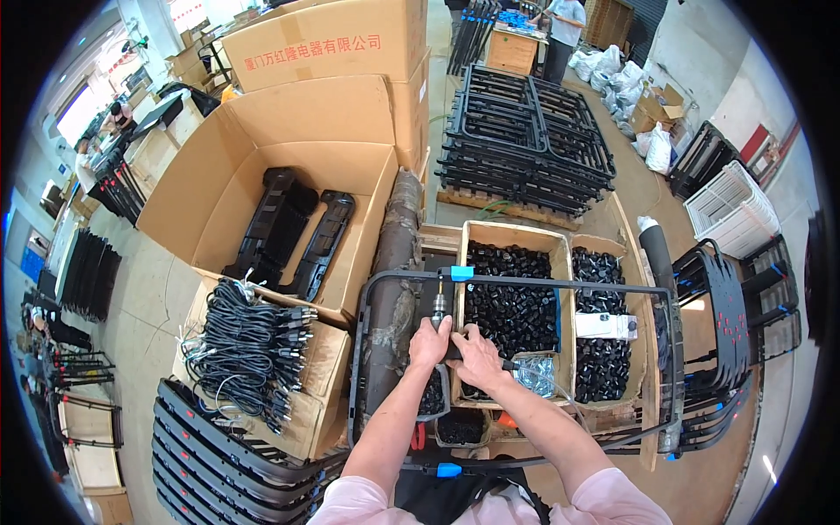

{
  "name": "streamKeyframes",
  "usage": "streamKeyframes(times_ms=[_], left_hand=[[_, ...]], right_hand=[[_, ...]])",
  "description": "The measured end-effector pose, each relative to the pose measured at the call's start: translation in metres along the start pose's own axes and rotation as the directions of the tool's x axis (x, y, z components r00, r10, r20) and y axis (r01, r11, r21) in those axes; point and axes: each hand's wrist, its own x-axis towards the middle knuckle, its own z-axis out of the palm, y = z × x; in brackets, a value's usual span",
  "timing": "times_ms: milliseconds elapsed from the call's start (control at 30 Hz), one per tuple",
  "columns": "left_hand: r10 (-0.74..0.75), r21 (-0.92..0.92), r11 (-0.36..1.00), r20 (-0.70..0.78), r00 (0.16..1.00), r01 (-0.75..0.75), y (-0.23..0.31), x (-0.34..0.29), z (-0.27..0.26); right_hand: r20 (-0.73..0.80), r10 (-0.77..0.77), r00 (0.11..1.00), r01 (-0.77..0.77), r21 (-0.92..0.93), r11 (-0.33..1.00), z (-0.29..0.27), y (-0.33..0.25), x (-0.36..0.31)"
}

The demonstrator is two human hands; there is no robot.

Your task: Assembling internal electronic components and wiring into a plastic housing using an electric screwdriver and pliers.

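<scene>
A corded power drill (439, 305) points away from me, its bit close to the far bar of a black rectangular frame (560, 283). My left hand (429, 344) is wrapped round the drill just behind its chuck. Close on the right, my right hand (479, 357) grips the dark rear part, where the fingers hide much of the body. Blue tape (461, 273) marks the far bar near the bit, and another blue piece (449, 470) sits on the near bar. The frame rests across a padded roller (394, 254) and wooden bins. Whether the bit touches the frame, I cannot tell.
Wooden bins of small black parts (512, 254) lie under the frame, with a tray of screws (535, 372). Bundled black cables (249, 350) and an open carton (332, 114) of black parts stand left. Stacked frames (525, 140) rise beyond; another person (564, 31) stands far back.
</scene>
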Motion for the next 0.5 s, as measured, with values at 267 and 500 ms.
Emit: streamKeyframes(times_ms=[267, 500], left_hand=[[0.019, -0.04, 0.999, 0.022, 1.0, -0.018, -0.008, -0.001, 0.004], [-0.005, -0.069, 0.998, -0.012, 1.0, 0.004, -0.013, -0.007, 0.011]], right_hand=[[0.009, 0.024, 1.0, -0.024, 0.003, 1.0, -0.005, -0.006, -0.007], [0.006, 0.006, 1.0, -0.006, -0.004, 1.0, 0.002, -0.002, -0.012]])
